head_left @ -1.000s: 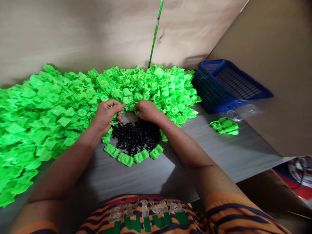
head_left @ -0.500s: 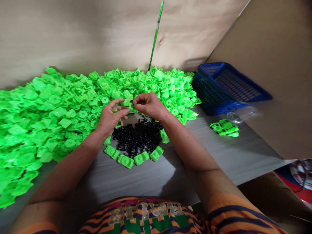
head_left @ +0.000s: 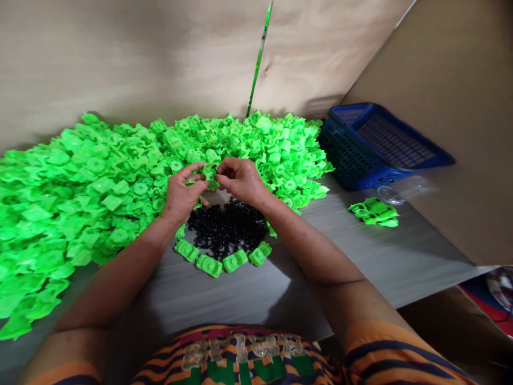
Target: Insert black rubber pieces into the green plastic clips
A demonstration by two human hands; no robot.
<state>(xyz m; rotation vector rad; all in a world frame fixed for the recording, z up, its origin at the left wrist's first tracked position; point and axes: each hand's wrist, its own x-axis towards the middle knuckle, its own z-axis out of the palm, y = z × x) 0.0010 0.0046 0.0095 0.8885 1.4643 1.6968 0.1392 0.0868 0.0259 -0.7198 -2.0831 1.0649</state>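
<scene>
Between the thumb and fingers of my left hand (head_left: 183, 190) is a bright green plastic toy car body (head_left: 210, 172), hollow side toward me. My right hand (head_left: 240, 179) is closed in a pinch at the right edge of that body. A tiny dark piece shows by its fingertips, largely hidden, likely one of the small black wheel axles. Below both hands lies a pile of black wheel axles (head_left: 226, 227). Around the pile's near side curves a row of green toy car bodies (head_left: 209, 264), roof side up.
A large heap of green car bodies (head_left: 116, 187) runs along the wooden back wall (head_left: 160, 59). At the right stands a blue basket (head_left: 348, 147), with a clear plastic cup (head_left: 390, 195) in front. Several green car pieces (head_left: 374, 211) lie stacked on the grey table (head_left: 340, 235).
My right fingers have come in closer against the car body, and the black piece shows less. The car body has turned slightly. The whole view has shifted a little.
</scene>
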